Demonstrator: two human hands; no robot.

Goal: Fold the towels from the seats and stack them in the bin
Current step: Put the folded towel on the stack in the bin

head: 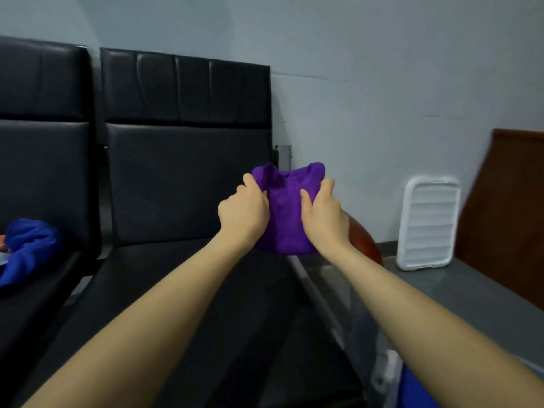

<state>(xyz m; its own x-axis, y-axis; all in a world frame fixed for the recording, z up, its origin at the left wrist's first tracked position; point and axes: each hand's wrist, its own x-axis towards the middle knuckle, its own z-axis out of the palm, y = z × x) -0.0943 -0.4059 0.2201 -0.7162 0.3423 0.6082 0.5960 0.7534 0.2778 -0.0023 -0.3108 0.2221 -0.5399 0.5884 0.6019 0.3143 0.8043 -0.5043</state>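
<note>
both hands (244, 213) grip purple towel (287, 213), no txt

Black padded seats (164, 178) against pale wall (382, 69); perhaps a wooden board (509, 207).

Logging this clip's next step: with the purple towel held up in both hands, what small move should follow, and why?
Probably lower the purple towel toward the clear bin below and to the right. The left hand and right hand each keep a grip on its sides, it already looks folded compact, and it hangs past the seat edge. A crumpled blue towel waits on the next seat.
</note>
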